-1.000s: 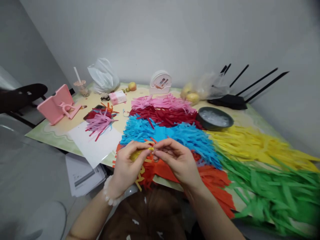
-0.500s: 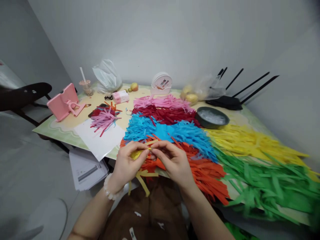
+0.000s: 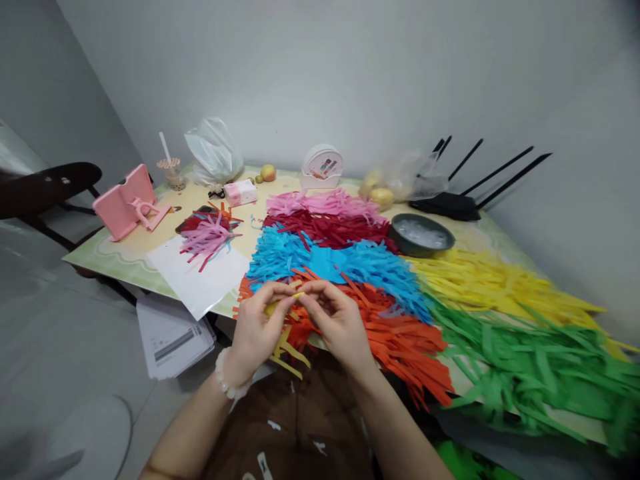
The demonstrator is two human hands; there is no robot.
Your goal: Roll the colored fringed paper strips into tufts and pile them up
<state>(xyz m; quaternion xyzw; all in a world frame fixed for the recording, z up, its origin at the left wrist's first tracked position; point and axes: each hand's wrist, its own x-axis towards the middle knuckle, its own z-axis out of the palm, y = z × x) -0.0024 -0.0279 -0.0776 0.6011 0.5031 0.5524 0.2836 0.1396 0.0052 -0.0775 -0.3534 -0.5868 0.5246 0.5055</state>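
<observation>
Pinched between both hands, above the front edge of the table, is yellow fringed paper (image 3: 289, 350); its cut strips dangle below my fingers. My left hand (image 3: 263, 323), with a white beaded bracelet at the wrist, is closed on its bunched part. The fingertips of my right hand (image 3: 340, 323) meet the left ones and grip the narrow twisted end. Under and behind the hands lies orange fringed paper (image 3: 400, 340). Beyond it are blue fringed paper (image 3: 330, 263), dark red fringed paper (image 3: 325, 231) and pink fringed paper (image 3: 330, 205), in rows.
To the right lie yellow fringes (image 3: 500, 287) and green fringes (image 3: 540, 367), beside a dark bowl (image 3: 421, 235). A black router (image 3: 445, 207) stands behind. On the left are small multicoloured tassels (image 3: 207, 233), a white sheet (image 3: 200, 287), a pink stand (image 3: 125, 203) and a drink cup (image 3: 173, 175).
Both hands stay together, with fingertips shifted slightly. The dangling yellow strips have swung and now hang closer together. The view has moved a little.
</observation>
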